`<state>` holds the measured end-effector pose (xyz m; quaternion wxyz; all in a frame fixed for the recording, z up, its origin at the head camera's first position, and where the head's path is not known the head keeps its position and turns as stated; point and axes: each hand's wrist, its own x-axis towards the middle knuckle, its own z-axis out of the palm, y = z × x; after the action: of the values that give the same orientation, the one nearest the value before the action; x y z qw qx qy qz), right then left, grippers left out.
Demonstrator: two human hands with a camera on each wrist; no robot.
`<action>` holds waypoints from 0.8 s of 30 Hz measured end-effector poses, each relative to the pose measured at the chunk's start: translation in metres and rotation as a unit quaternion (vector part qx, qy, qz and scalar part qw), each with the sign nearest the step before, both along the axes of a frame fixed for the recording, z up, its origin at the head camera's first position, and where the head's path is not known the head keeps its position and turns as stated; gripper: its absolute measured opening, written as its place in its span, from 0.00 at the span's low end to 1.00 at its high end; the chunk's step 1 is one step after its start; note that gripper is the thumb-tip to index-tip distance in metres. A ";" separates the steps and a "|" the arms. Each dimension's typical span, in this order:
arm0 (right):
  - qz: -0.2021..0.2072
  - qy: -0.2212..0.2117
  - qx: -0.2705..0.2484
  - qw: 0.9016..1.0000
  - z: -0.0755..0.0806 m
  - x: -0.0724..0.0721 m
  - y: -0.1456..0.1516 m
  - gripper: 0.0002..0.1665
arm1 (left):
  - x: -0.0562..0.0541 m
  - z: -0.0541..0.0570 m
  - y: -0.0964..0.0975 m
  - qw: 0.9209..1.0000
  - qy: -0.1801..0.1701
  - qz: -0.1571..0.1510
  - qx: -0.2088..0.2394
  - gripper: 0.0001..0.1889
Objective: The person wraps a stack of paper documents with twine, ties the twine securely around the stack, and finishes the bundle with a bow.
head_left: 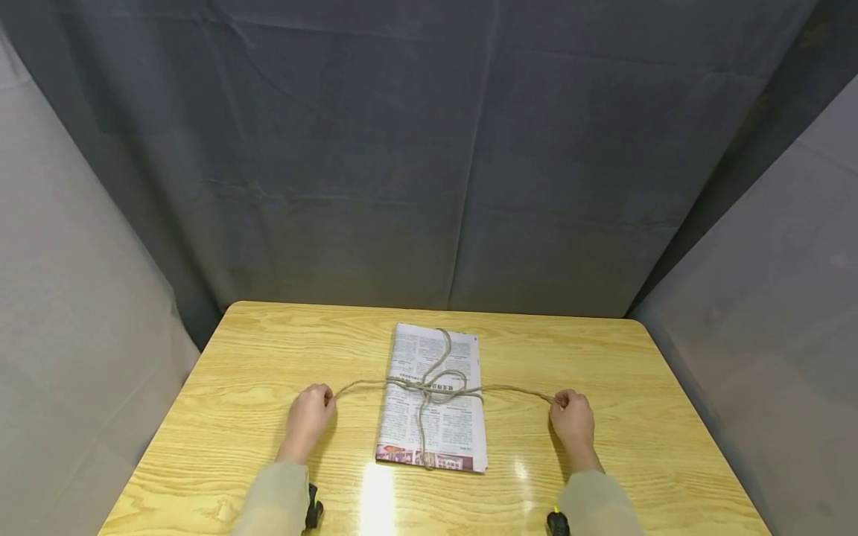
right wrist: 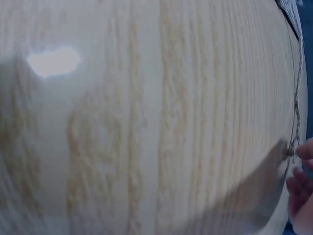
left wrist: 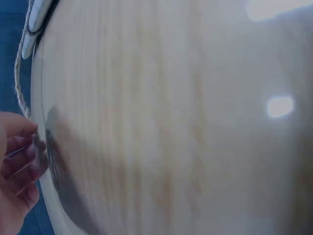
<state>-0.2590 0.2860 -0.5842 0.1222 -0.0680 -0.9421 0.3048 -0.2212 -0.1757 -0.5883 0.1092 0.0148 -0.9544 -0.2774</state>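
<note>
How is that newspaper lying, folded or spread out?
Folded: the newspaper lies as a compact rectangle on the table, with twine crossing over it.

Twine-tied newspaper (head_left: 456, 428) on wood-grain table (head_left: 643, 432)

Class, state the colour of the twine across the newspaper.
Light greyish brown; the twine shows best in the head view.
</note>
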 end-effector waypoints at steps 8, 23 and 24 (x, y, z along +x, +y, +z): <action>0.148 0.068 0.037 0.986 0.009 -0.013 -0.046 0.16 | -0.019 0.017 0.041 0.999 0.011 -0.048 -0.002 0.19; 0.253 0.032 0.114 0.960 -0.004 -0.017 -0.109 0.06 | -0.032 0.009 0.104 0.984 0.094 -0.110 -0.105 0.05; 0.253 0.032 0.112 0.960 -0.004 -0.017 -0.109 0.04 | -0.033 0.008 0.105 0.983 0.100 -0.108 -0.111 0.05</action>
<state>-0.2758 0.1768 -0.5884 0.0780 0.1967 -0.9523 0.2199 -0.2539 -0.0703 -0.5803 0.1743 -0.1281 -0.9596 -0.1797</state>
